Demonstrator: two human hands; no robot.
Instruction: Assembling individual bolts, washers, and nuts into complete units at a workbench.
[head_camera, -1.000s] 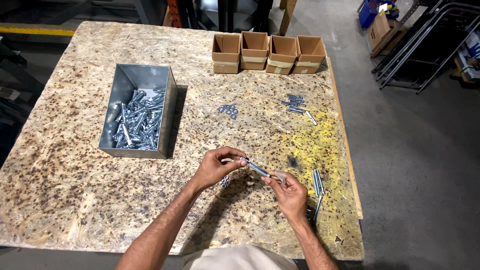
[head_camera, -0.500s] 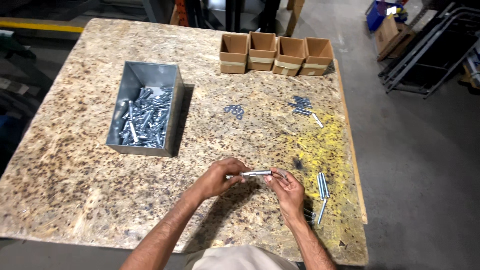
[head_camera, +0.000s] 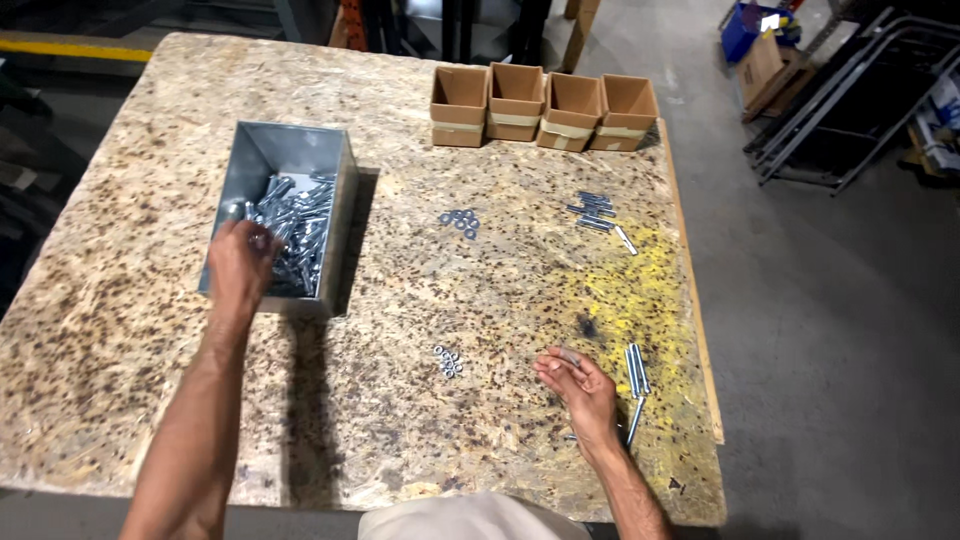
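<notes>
- Left hand reaches into the metal bin near the worktop's left edge, fingers curled over the bolts; whether it grips one I cannot tell.
- Right hand rests near the front right corner, loosely holding a small bolt.
- Finished bolts lie just beside it.

I see four open brown cardboard boxes in a row at the table's far edge — another cardboard carton sits on the floor beyond.
</notes>
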